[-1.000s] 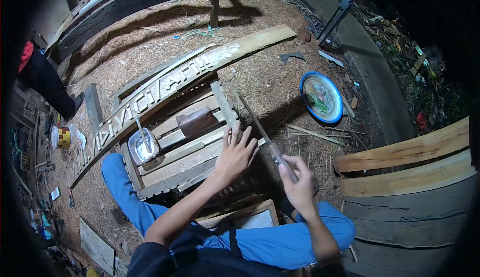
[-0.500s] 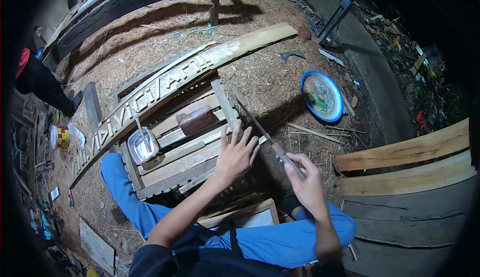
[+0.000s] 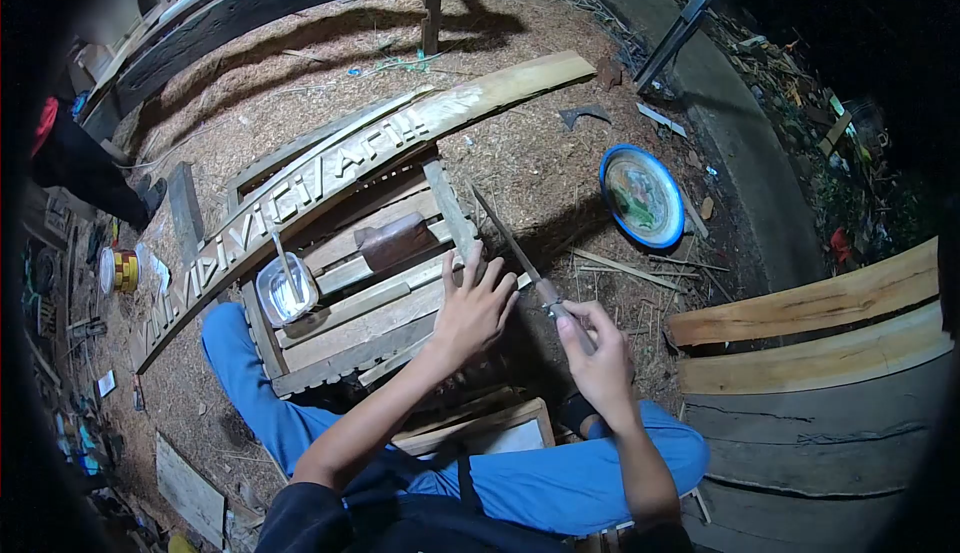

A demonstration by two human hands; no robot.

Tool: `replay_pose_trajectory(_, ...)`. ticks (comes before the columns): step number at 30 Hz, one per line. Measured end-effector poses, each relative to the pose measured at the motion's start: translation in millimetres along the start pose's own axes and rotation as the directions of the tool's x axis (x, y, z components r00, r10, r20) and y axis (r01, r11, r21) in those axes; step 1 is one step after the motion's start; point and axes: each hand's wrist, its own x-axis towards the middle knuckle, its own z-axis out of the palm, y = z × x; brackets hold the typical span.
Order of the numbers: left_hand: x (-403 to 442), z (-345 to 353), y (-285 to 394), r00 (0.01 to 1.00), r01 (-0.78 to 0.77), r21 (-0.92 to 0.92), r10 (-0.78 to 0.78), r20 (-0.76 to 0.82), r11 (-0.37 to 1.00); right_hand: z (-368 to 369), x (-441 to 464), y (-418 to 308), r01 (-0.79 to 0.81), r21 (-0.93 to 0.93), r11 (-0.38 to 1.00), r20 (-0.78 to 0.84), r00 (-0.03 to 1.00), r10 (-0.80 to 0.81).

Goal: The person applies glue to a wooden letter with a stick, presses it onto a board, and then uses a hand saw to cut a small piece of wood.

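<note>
My right hand [image 3: 600,358] is wrapped round the handle of a long, narrow-bladed tool [image 3: 510,238], whose blade points up and left past the right edge of a slatted wooden crate [image 3: 350,348]. Spread fingers of my left hand [image 3: 473,303] rest on the crate's right front corner, close to the blade. On the slats lie a dark brown curved block [image 3: 395,244] and a clear tub [image 3: 287,290] with white contents and a brush. A long board with raised letters [image 3: 335,173] lies across the crate's far side.
A blue-rimmed round tray [image 3: 643,196] is on the shavings to the right. Wide planks [image 3: 810,353] lie at the lower right. A heavy bench [image 3: 280,13] stands at the back, with another person's dark-trousered leg [image 3: 90,173] at the left. A yellow tub [image 3: 120,270] is nearby.
My right hand and the tool have shifted slightly back and forth along the blade's line. My left hand stays on the crate corner.
</note>
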Motion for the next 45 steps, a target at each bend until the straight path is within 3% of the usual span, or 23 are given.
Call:
replay_pose_trajectory(3, 0, -1, 0, 1.0, 0.011, -0.03, -0.011, 0.009, 0.999, -3, -1, 14, 0.139, 0.081, 0.987, -0.02, 0.99, -0.138)
replay_pose_trajectory(7, 1, -1, 1, 1.0, -0.002, 0.024, 0.002, 0.015, 1.0, -5, -4, 21, 0.017, 0.197, 0.98, 0.001, 1.0, -0.017)
replay_pose_trajectory(13, 0, -3, -1, 1.0, -0.013, -0.006, 0.013, 0.023, 1.0, -13, -10, 21, 0.083, 0.219, 0.972, 0.0, 0.996, -0.085)
replay_pose_trajectory(16, 1, -2, 0, 1.0, 0.002, 0.005, -0.002, 0.003, 1.0, -13, -11, 15, 0.002, 0.194, 0.981, 0.016, 1.0, -0.005)
replay_pose_trajectory(17, 1, -2, 0, 1.0, 0.002, -0.004, -0.002, 0.001, 1.0, 3, -3, 30, 0.107, 0.234, 0.966, -0.057, 0.994, -0.096)
replay_pose_trajectory(19, 0, -3, 3, 1.0, -0.025, -0.015, 0.025, 0.008, 1.0, 21, 8, 31, 0.165, 0.127, 0.978, -0.119, 0.982, -0.15)
replay_pose_trajectory(23, 1, -4, 3, 1.0, 0.015, -0.017, -0.015, 0.001, 1.0, -6, 6, 12, 0.083, 0.138, 0.987, -0.004, 0.997, -0.083)
replay_pose_trajectory(24, 1, -3, 1, 1.0, 0.027, -0.025, -0.026, 0.014, 0.999, -14, 2, 10, 0.132, 0.146, 0.98, -0.007, 0.991, -0.132)
replay_pose_trajectory(27, 0, 1, 1, 1.0, 0.018, -0.01, -0.018, -0.011, 1.0, -10, 4, 21, -0.013, 0.174, 0.985, 0.017, 1.0, 0.01)
replay_pose_trajectory(29, 0, -2, 2, 1.0, 0.006, -0.01, -0.005, 0.012, 1.0, 16, 16, 24, 0.278, 0.068, 0.958, -0.138, 0.954, -0.267)
replay_pose_trajectory(30, -1, -4, 2, 1.0, 0.011, -0.016, -0.011, 0.024, 1.0, 10, 13, 8, 0.098, 0.069, 0.993, -0.041, 0.995, -0.095)
replay_pose_trajectory(35, 1, -6, 3, 1.0, 0.025, -0.024, -0.024, 0.005, 0.999, -18, 9, 2, 0.05, 0.184, 0.982, 0.074, 0.995, -0.064)
replay_pose_trajectory(41, 0, -9, 7, 1.0, 0.021, -0.031, -0.021, 0.012, 0.999, 13, 20, 16, 0.155, 0.156, 0.976, -0.088, 0.986, -0.142)
replay_pose_trajectory(43, 3, -10, 4, 0.999, 0.032, -0.035, -0.033, -0.013, 0.999, 1, 17, 10, 0.135, 0.113, 0.984, 0.006, 0.991, -0.136)
replay_pose_trajectory(45, 2, -10, 5, 0.998, 0.055, -0.061, -0.055, -0.003, 0.997, -13, 11, 16, 0.099, 0.19, 0.977, 0.028, 0.994, -0.107)
